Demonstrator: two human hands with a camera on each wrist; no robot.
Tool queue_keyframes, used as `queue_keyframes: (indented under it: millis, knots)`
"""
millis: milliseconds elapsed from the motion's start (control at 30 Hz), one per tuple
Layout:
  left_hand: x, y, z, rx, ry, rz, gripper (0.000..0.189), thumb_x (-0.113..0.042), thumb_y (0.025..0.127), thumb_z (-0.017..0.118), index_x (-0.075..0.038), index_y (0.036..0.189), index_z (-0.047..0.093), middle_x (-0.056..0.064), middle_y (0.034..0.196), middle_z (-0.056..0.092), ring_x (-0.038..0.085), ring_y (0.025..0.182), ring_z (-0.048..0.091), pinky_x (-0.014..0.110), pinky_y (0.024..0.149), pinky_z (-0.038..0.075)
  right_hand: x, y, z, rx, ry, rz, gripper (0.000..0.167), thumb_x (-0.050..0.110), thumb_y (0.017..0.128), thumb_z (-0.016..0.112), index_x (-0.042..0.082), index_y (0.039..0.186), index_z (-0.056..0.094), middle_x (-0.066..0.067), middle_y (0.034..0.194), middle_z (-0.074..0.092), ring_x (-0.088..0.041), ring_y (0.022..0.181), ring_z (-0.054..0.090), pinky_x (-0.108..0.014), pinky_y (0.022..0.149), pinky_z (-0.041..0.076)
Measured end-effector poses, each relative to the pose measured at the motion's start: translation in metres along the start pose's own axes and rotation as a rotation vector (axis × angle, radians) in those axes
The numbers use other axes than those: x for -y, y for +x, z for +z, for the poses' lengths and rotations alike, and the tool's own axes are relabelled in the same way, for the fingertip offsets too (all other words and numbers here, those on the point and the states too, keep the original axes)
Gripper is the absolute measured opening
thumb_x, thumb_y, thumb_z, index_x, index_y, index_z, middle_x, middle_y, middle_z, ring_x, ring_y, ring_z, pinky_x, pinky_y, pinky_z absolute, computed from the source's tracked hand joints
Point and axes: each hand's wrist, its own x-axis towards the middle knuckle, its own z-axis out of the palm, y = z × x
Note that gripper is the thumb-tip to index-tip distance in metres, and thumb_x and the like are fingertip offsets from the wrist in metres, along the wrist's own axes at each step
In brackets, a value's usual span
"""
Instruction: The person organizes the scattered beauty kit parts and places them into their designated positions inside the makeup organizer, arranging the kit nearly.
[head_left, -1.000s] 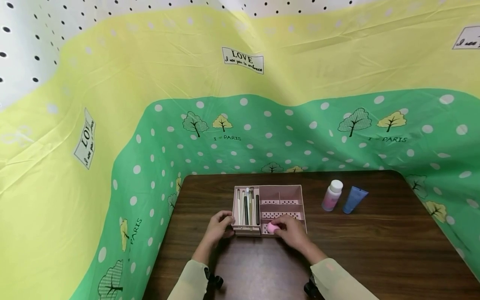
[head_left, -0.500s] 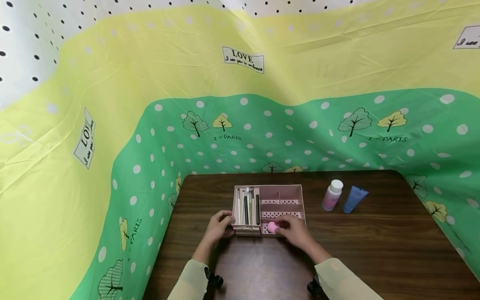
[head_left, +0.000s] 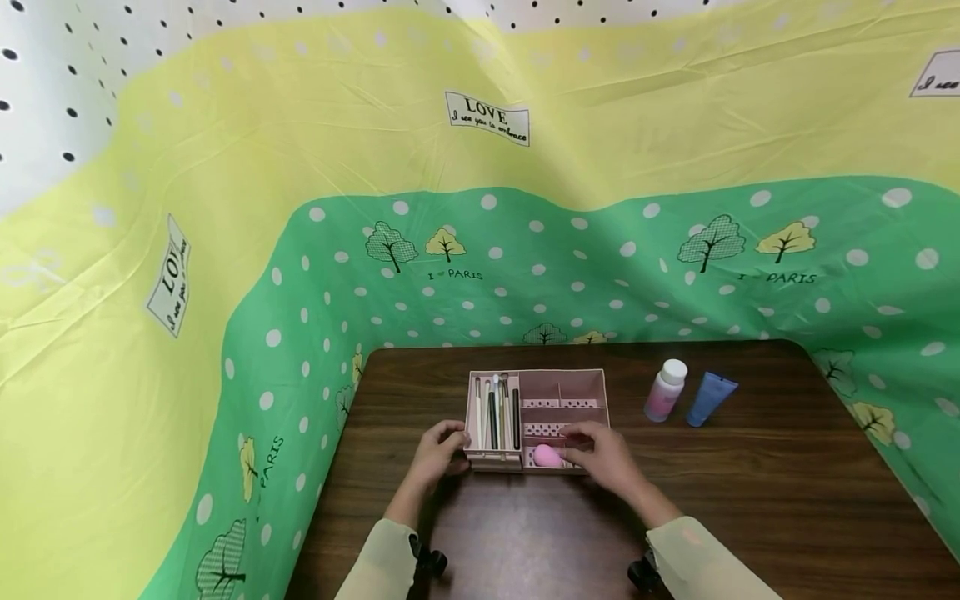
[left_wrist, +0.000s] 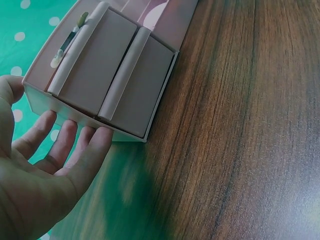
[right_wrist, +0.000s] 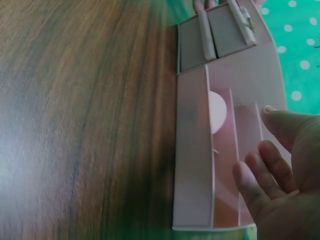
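A pink makeup organizer (head_left: 579, 384) stands on the dark wooden table. Its left section holds several makeup brushes (head_left: 492, 414) lying side by side. A pink makeup sponge (head_left: 547, 455) sits in the front right compartment. My left hand (head_left: 437, 451) rests against the organizer's left side; in the left wrist view the fingertips touch the side wall and the thumb lies at the top corner. My right hand (head_left: 606, 457) hovers over the right compartments with fingers spread and nothing held, apart from the sponge (right_wrist: 217, 112) in the right wrist view.
Right of the organizer, a white-capped bottle (head_left: 664, 391) and a blue tube (head_left: 710, 399) stand on the table (head_left: 780, 483). Two drawers (left_wrist: 97, 60) face the front left of the organizer. A patterned curtain (head_left: 540, 275) hangs behind and at the sides.
My right hand has let go of the makeup sponge and drawn back to the right. The sponge stays in the front compartment. My left hand has not moved.
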Motion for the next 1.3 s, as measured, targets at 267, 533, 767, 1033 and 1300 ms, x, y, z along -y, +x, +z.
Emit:
queue_keyframes:
  millis: [267, 533, 767, 1033, 1300]
  knots:
    - [0.0, -0.001, 0.0, -0.004, -0.004, -0.015, 0.035, -0.018, 0.097, 0.066, 0.001, 0.125, 0.062, 0.008, 0.105, 0.063, 0.019, 0.098, 0.061, 0.052, 0.08, 0.063, -0.004, -0.004, -0.016, -0.043, 0.033, 0.01, 0.034, 0.004, 0.081, 0.086, 0.002, 0.113, 0.074, -0.015, 0.106, 0.074, -0.036, 0.096, 0.071, -0.028, 0.076, 0.061]
    - [0.001, 0.0, -0.001, -0.005, -0.008, -0.008, 0.034, -0.018, 0.096, 0.066, 0.001, 0.124, 0.063, 0.007, 0.105, 0.063, 0.019, 0.098, 0.061, 0.05, 0.079, 0.064, -0.012, -0.008, -0.034, -0.076, 0.006, 0.051, 0.043, 0.007, 0.084, 0.085, 0.004, 0.124, 0.068, -0.017, 0.109, 0.072, -0.035, 0.098, 0.071, -0.038, 0.079, 0.062]
    - [0.001, 0.001, -0.001, 0.0, -0.019, -0.007, 0.034, -0.018, 0.095, 0.066, 0.002, 0.123, 0.063, 0.007, 0.104, 0.063, 0.019, 0.097, 0.061, 0.049, 0.078, 0.064, -0.023, -0.011, -0.049, -0.091, -0.014, 0.093, 0.05, 0.011, 0.086, 0.084, 0.005, 0.131, 0.064, -0.021, 0.114, 0.07, -0.037, 0.102, 0.07, -0.033, 0.08, 0.061]
    - [0.002, 0.002, -0.001, 0.0, -0.013, -0.002, 0.035, -0.018, 0.096, 0.066, 0.002, 0.124, 0.062, 0.008, 0.104, 0.063, 0.019, 0.097, 0.061, 0.049, 0.078, 0.064, -0.037, -0.016, -0.071, -0.113, -0.091, 0.129, 0.049, 0.017, 0.088, 0.083, 0.005, 0.132, 0.065, -0.023, 0.12, 0.07, -0.038, 0.107, 0.069, -0.025, 0.073, 0.056]
    - [0.001, 0.001, -0.001, 0.001, -0.014, -0.004, 0.035, -0.018, 0.096, 0.066, 0.002, 0.124, 0.063, 0.008, 0.104, 0.063, 0.018, 0.097, 0.061, 0.051, 0.079, 0.064, -0.048, -0.02, -0.091, -0.132, -0.084, 0.192, 0.059, 0.02, 0.091, 0.08, 0.007, 0.143, 0.055, -0.028, 0.127, 0.065, -0.04, 0.11, 0.067, -0.024, 0.064, 0.055]
